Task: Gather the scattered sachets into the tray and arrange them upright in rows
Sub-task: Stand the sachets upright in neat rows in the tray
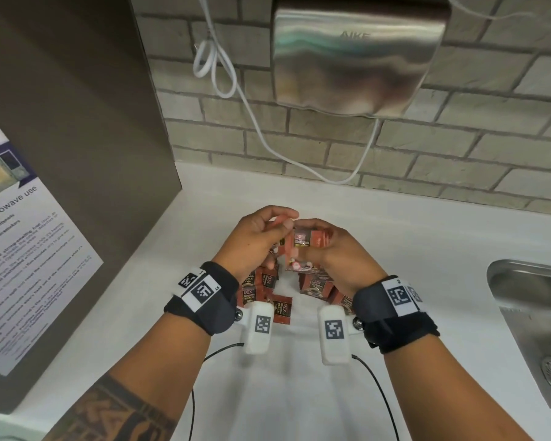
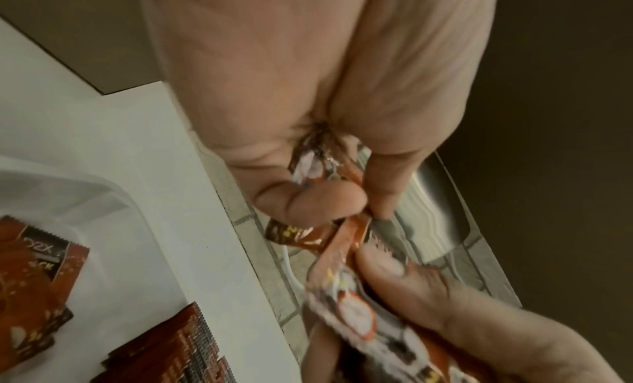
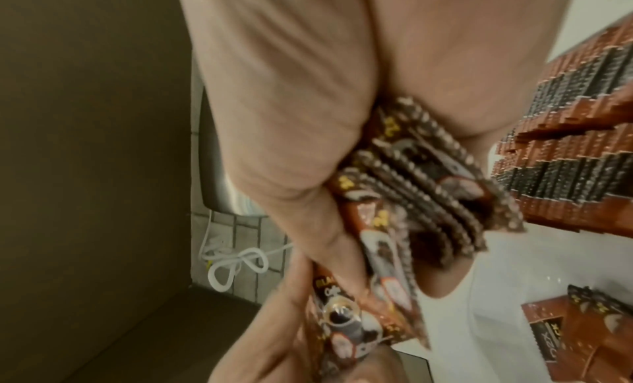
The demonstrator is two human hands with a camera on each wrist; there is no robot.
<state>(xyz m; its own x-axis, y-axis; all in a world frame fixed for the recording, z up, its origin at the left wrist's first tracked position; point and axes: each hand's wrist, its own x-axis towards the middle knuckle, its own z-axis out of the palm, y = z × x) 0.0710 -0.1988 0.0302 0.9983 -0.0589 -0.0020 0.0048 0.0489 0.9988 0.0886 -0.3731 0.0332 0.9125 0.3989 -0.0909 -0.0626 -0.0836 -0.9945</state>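
Brown-red coffee sachets fill a white tray (image 2: 85, 188) on the counter. Some stand in packed upright rows (image 3: 575, 158); others lie flat (image 1: 258, 286). Both hands are raised together above the tray. My right hand (image 1: 315, 246) grips a stack of several sachets (image 3: 428, 186) between thumb and fingers. My left hand (image 1: 287, 219) pinches one sachet (image 2: 318, 226) between thumb and forefinger, right against that stack. The hands hide the tray's far end in the head view.
A steel sink (image 1: 528, 313) lies to the right. A hand dryer (image 1: 357, 55) and its white cable (image 1: 236, 90) hang on the brick wall behind. A brown panel with a microwave notice (image 1: 29, 249) stands on the left.
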